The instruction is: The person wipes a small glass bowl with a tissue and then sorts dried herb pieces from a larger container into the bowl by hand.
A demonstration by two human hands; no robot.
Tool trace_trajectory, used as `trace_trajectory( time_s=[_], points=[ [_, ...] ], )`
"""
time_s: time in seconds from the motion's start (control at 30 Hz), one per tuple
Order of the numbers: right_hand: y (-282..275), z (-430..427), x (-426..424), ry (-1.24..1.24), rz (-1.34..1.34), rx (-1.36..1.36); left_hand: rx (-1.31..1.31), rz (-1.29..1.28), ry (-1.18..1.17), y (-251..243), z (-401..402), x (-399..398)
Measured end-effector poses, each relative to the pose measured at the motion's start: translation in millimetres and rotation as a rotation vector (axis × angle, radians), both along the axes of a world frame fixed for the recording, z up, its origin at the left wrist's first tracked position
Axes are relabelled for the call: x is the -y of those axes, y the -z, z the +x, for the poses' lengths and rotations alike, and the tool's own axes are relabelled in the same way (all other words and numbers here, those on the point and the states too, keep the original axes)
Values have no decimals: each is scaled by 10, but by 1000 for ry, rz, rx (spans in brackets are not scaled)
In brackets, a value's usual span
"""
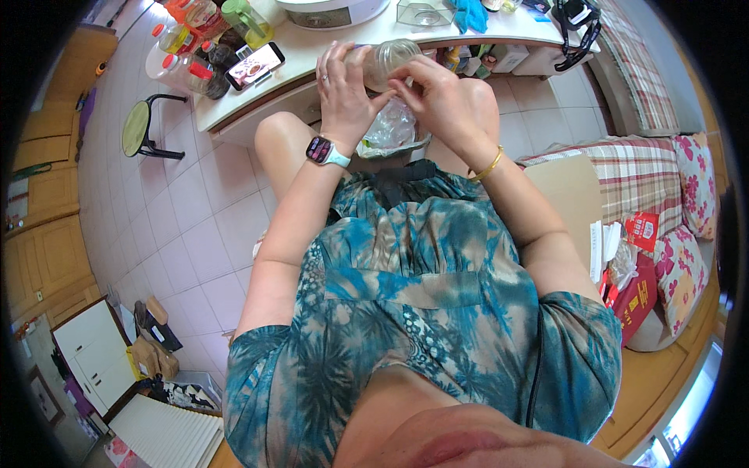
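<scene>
A clear ribbed jar lies tilted at the table's front edge, above a bin lined with a plastic bag. My left hand, with a smartwatch at the wrist, wraps around the jar's left end and steadies it. On the other side, my right hand, below which a gold bangle circles the wrist, has its thumb and fingertips pinched together close against the jar. Whether something thin sits between those fingertips is too small to tell. Part of the jar is hidden behind both hands.
On the white table a smartphone leans on a stand beside several bottles. A white round appliance, a clear plastic box and a blue cloth stand farther back. A stool is left; a sofa is right.
</scene>
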State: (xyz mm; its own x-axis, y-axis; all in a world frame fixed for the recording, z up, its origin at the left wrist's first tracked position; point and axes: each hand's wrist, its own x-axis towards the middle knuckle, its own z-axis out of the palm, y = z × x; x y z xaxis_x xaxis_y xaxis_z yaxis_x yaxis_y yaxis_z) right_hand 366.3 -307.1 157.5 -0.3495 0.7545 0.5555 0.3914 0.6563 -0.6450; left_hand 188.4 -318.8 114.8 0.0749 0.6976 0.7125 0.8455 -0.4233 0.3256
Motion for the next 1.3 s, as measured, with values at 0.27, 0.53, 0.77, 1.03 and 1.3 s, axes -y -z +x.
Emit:
trace_trajectory(
  time_s=[0.27,0.53,0.77,1.03,1.3],
  points=[
    [-115,557,-404,-148,-93,62,1168,-672,303,397,-559,-140],
    [-319,379,-457,-208,-218,-24,1608,-1038,777,209,-508,-70],
    [-4,346,-1119,-190,-314,-232,1684,-1003,669,218,-695,-162],
    [523,-93,-2213,-20,-319,134,1842,-813,515,264,-1078,-172],
    [628,-1208,-2984,-215,-1247,-508,1825,-764,551,186,-1288,-130]
  ],
)
